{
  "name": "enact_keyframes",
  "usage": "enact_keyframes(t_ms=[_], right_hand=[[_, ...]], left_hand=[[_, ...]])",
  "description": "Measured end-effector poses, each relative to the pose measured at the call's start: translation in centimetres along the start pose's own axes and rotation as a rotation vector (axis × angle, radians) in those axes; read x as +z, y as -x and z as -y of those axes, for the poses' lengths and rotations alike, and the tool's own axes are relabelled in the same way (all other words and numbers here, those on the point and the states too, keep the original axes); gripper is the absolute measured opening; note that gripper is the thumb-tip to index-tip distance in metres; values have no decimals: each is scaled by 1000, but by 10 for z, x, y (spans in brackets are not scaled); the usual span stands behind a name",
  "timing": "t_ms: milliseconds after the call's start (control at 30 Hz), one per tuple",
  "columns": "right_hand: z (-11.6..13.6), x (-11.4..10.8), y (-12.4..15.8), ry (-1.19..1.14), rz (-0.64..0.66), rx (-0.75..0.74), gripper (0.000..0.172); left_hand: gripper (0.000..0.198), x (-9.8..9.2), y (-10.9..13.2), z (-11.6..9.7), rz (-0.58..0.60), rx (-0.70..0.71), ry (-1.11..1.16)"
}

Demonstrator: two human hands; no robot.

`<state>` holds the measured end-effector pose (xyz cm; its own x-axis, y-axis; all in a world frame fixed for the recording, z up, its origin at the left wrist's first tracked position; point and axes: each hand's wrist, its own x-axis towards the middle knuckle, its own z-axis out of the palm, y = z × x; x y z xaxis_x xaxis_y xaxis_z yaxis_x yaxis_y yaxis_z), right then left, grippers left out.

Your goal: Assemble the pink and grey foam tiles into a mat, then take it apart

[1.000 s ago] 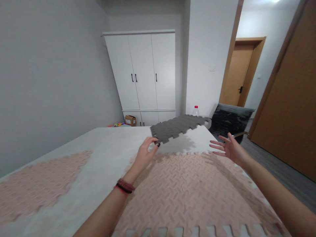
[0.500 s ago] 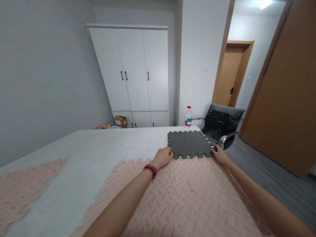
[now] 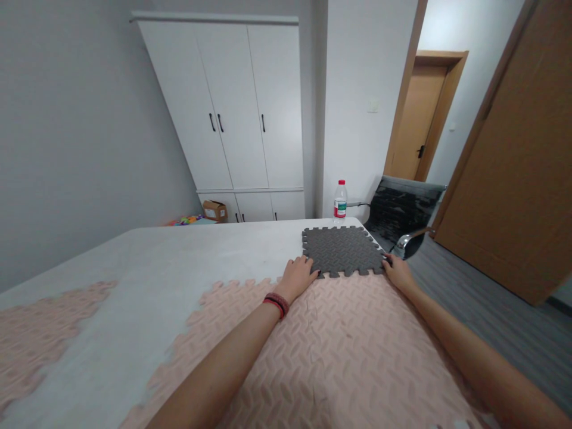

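A dark grey foam mat tile with jigsaw-cut edges lies flat at the far right of the table. Its near edge meets large pink foam mat tiles and seems to touch them; whether the teeth interlock I cannot tell. My left hand, with red bands at the wrist, grips the grey tile's near left corner, thumb along its near edge. At the near right corner my right hand pinches the tile's edge, its fingertips partly hidden.
Another pink foam mat lies on the left of the white table. A plastic bottle with a red cap stands at the far edge. Beyond the right edge is a black chair; a white cabinet stands behind.
The view has tilted slightly downward, so the scene sits a little higher or shifts in frame. Both hands stay at the grey tile's near corners; the tile has not visibly moved on the table.
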<state>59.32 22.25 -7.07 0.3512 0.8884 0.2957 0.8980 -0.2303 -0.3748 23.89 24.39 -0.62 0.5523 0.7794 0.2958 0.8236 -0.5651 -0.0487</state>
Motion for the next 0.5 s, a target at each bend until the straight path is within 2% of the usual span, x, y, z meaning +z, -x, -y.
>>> enact_keyframes(t_ms=[267, 400, 500], right_hand=[[4, 1, 2, 125, 0, -22, 37], [10, -2, 9, 159, -23, -63, 39], [16, -7, 13, 162, -22, -143, 45]], left_hand=[[34, 7, 0, -5, 18, -26, -33], [39, 6, 0, -5, 8, -35, -33], [46, 5, -1, -7, 5, 33, -8]])
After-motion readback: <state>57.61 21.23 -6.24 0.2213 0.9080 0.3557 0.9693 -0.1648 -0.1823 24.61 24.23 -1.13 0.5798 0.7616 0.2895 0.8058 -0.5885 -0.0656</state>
